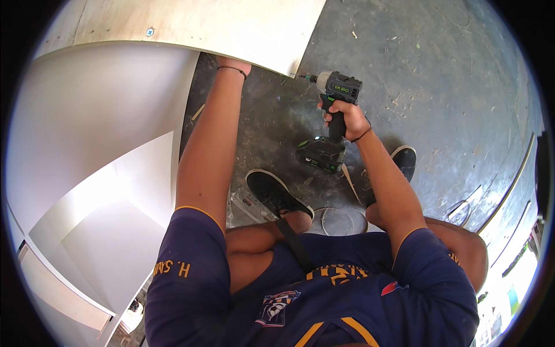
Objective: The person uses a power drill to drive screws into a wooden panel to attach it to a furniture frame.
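Observation:
My right hand (346, 118) is wrapped round the grip of a black and grey cordless impact driver (341, 89) with green markings. Its bit points left, and the tip is at the right edge of a pale wooden panel (231, 32); whether it touches a screw there I cannot tell. Below the grip hangs the tool's black battery (321, 155). My left hand (234, 62) reaches under the panel's near edge; only the wrist and the heel of the hand show, and the fingers are hidden. A screw head (150, 32) sits in the panel's face at the left.
A white cabinet body (104, 115) with an open compartment stands at my left. On the dark concrete floor (416, 69) lie wood scraps, a clear plastic bag (248, 208) by my shoe (277, 191), and a thin looped strip (341, 220). Long strips (509, 185) lie at the far right.

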`<act>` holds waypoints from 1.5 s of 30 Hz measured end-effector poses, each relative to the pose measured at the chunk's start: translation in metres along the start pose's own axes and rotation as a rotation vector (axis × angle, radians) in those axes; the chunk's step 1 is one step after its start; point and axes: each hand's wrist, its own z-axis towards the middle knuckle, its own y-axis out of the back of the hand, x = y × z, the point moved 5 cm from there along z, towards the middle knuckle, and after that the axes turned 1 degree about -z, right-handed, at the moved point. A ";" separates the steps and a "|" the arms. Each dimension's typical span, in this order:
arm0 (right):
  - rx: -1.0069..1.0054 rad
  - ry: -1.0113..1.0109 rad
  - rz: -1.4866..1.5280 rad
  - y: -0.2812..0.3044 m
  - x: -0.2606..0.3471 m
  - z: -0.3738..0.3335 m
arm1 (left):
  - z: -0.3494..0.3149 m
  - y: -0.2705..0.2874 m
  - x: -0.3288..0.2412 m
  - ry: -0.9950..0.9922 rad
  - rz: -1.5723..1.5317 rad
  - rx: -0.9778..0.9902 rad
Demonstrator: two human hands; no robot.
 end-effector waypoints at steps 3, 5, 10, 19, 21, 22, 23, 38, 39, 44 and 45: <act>-0.006 -0.010 -0.030 0.004 0.002 0.001 | 0.005 -0.022 0.008 0.069 -0.247 0.019; -0.040 -0.005 -0.051 -0.001 0.004 -0.003 | 0.006 -0.027 0.012 0.086 -0.293 0.028; -0.056 -0.014 -0.017 -0.002 0.001 -0.003 | 0.005 -0.030 0.016 0.106 -0.312 0.049; -0.073 -0.006 -0.053 -0.003 0.001 -0.002 | 0.002 -0.030 0.019 0.119 -0.322 0.068; -0.084 -0.014 -0.054 -0.004 0.001 -0.002 | 0.001 -0.031 0.018 0.122 -0.321 0.074; -0.082 -0.012 -0.055 -0.005 0.002 -0.002 | 0.001 -0.031 0.018 0.122 -0.319 0.075; -0.081 -0.011 -0.055 -0.006 0.002 -0.001 | -0.001 -0.030 0.018 0.128 -0.315 0.075; -0.095 -0.003 -0.045 -0.009 0.001 0.004 | 0.001 -0.033 0.020 0.136 -0.305 0.091; -0.094 -0.002 -0.046 -0.009 0.001 0.004 | 0.000 -0.033 0.020 0.138 -0.305 0.092; -0.097 -0.005 -0.049 -0.009 0.000 0.007 | 0.001 -0.031 0.020 0.141 -0.305 0.093; -0.097 -0.007 -0.051 -0.010 0.000 0.007 | 0.000 -0.031 0.020 0.141 -0.303 0.094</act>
